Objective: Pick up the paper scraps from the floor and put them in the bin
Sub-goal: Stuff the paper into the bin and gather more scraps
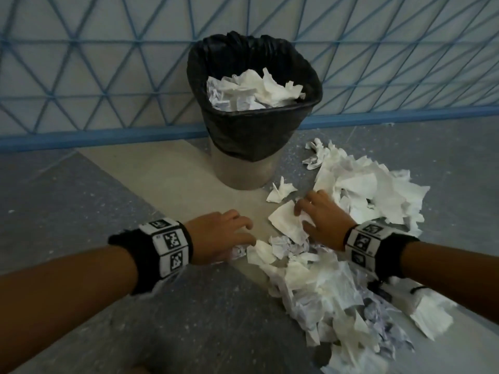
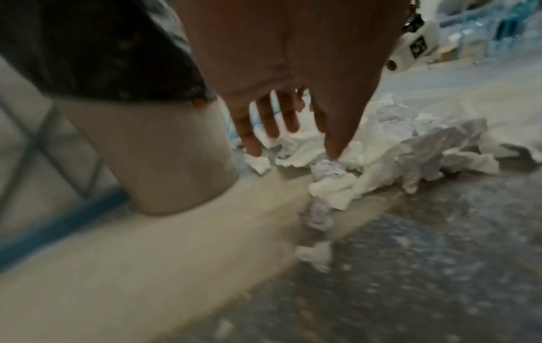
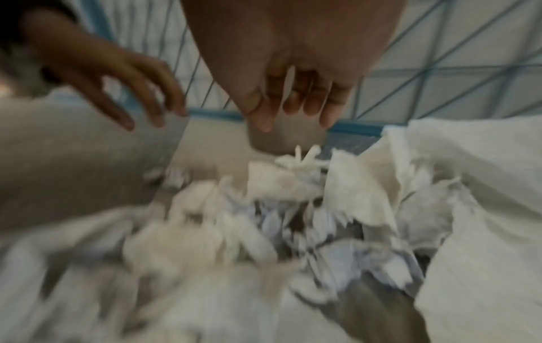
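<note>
A grey bin (image 1: 244,174) with a black liner (image 1: 256,130) stands against the wall, with crumpled white paper (image 1: 253,90) piled inside. White paper scraps (image 1: 359,195) lie in a wide heap on the floor to the bin's right and run down to the lower right (image 1: 318,287). My left hand (image 1: 249,234) hovers low at the heap's left edge, fingers spread and holding nothing (image 2: 293,139). My right hand (image 1: 304,215) reaches over the scraps, fingers loosely extended and touching a flat white sheet (image 1: 286,220). The right wrist view shows my right hand (image 3: 293,116) empty above the blurred scraps (image 3: 264,208).
A blue triangular lattice panel (image 1: 108,63) with a blue base rail (image 1: 108,134) closes off the back. The floor is speckled grey (image 1: 67,190) with a pale stripe (image 1: 175,184) running toward the bin. Small scraps (image 2: 315,255) lie loose near the stripe's edge.
</note>
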Available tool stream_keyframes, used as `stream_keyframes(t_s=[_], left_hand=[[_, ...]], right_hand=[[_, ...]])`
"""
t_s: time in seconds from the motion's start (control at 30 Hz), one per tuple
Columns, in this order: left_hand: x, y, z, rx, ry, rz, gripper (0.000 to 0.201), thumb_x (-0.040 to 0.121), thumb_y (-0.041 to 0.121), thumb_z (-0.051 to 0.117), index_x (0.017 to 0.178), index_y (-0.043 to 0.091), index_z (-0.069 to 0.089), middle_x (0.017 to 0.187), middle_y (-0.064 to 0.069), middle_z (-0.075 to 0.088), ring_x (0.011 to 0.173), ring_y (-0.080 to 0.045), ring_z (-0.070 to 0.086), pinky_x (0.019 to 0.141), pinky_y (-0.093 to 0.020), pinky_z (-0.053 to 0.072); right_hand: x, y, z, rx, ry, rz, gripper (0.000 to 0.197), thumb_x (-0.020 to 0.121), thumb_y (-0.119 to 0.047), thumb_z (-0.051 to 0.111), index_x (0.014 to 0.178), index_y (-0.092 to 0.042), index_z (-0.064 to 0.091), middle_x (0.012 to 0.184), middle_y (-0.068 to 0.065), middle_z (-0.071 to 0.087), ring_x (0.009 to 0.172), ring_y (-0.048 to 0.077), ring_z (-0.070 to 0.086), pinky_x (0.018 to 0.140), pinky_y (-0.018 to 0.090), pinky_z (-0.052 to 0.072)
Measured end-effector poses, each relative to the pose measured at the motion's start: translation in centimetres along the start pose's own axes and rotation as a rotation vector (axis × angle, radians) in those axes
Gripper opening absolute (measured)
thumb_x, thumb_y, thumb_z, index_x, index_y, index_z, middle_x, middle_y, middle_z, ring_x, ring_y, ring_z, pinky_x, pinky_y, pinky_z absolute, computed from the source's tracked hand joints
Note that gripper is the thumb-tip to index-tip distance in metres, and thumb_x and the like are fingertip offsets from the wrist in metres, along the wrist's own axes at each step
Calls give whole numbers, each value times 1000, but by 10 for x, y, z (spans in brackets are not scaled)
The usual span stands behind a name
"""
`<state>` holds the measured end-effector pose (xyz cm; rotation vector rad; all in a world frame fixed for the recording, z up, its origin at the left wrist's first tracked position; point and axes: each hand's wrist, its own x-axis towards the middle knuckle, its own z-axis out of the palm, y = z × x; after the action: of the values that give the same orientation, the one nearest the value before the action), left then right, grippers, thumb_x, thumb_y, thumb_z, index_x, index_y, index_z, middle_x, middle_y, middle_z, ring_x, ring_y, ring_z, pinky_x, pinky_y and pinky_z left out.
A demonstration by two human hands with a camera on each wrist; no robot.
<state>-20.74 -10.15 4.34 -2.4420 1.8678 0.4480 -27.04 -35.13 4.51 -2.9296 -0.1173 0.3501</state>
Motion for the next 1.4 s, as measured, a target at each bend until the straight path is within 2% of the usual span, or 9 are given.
stream_keyframes(t_s=[0.13, 0.33, 0.63, 0.8, 0.97, 1.1, 1.23, 1.33, 1.4], left_hand=[[14, 24, 21, -123, -330, -312, 56, 95, 18, 41, 144, 36, 21, 157, -6, 6, 139, -32, 18, 104, -47, 40], [16, 25, 42, -227, -410, -540, 40, 97, 15, 36, 136, 22, 34, 147, -12, 18, 129, -38, 28, 101, -44, 37], [17, 8, 58, -662, 8, -701, 22, 87, 6, 51, 109, 5, 53, 104, -10, 45, 105, -32, 53, 84, -33, 40], [41, 14, 56, -811, 147, -635, 40, 80, 10, 64, 118, 8, 54, 124, -13, 43, 113, -30, 50, 94, -28, 41], [52, 38, 72, -578, -145, -474, 74, 84, 24, 59, 145, 33, 18, 156, -5, 3, 140, -30, 15, 110, -43, 36], [52, 47, 75, -301, -135, -302, 51, 86, 18, 48, 135, 27, 40, 154, -8, 20, 136, -30, 28, 101, -41, 46], [50, 41, 81, -234, -90, -315, 38, 68, 20, 35, 79, 27, 71, 102, 0, 72, 87, -18, 70, 50, -19, 56], [55, 31, 80, -98, -88, -241, 32, 87, 8, 43, 113, 9, 61, 132, -11, 50, 120, -28, 47, 90, -38, 50], [53, 21, 66, -185, 32, -274, 31, 83, 10, 44, 104, 9, 67, 117, -11, 61, 104, -30, 59, 89, -28, 44]], right_hand=[[-8, -5, 27, -157, -354, -57, 62, 88, -30, 55, 141, -30, 24, 149, 6, 20, 135, 31, 19, 107, 44, 37], [5, -7, 45, -175, -440, -38, 77, 83, -42, 60, 141, -44, 10, 154, 6, 7, 136, 40, 17, 105, 51, 38], [40, -18, 42, -107, -392, -75, 30, 87, -7, 45, 117, -6, 44, 121, 19, 50, 108, 32, 55, 88, 41, 44], [71, -13, 19, 273, -151, 149, 26, 80, -3, 54, 103, -10, 43, 109, 19, 59, 98, 30, 57, 68, 26, 32], [100, 6, 32, 206, -117, 285, 86, 71, -22, 71, 141, -23, 20, 136, 21, 38, 125, 40, 39, 99, 44, 38], [108, 16, 43, -67, -252, 280, 92, 69, -43, 71, 141, -39, 14, 151, 11, 0, 136, 47, 8, 112, 58, 22], [116, 17, 53, -22, -310, 227, 63, 77, -33, 66, 133, -26, 38, 145, 14, 23, 131, 41, 28, 109, 46, 30], [111, 6, 52, 25, -288, 135, 44, 83, -17, 62, 125, -11, 50, 134, 17, 41, 120, 35, 48, 100, 38, 41], [103, -5, 48, 35, -321, 84, 36, 81, -13, 62, 116, -7, 56, 127, 17, 52, 115, 33, 54, 96, 37, 44]])
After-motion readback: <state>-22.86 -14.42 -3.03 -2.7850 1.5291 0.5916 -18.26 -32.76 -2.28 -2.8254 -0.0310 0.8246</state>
